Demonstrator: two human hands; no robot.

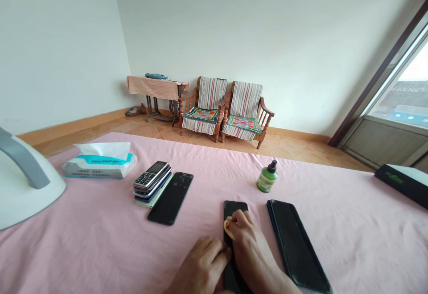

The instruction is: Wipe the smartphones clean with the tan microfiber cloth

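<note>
A black smartphone [236,207] lies flat on the pink cloth in front of me. My right hand [249,245] is closed on a small yellow-orange cloth [229,228] and presses it to the screen. At the phone's left edge, my left hand [204,262] grips with curled fingers; part of the phone is hidden beneath both hands. Beyond them stands a green spray bottle [267,177] with a black top. To the right lies a black tablet [298,242], seemingly on top of another flat device. Another dark phone [171,198], its screen spotted, lies left of my hands.
Beside the spotted phone is a stack of phones topped by a keypad phone [152,175]. A tissue pack [100,162] and a white, grey-handled object [30,178] are further left. A black-and-white box [403,182] sits at the right edge. Two chairs [214,93] stand beyond.
</note>
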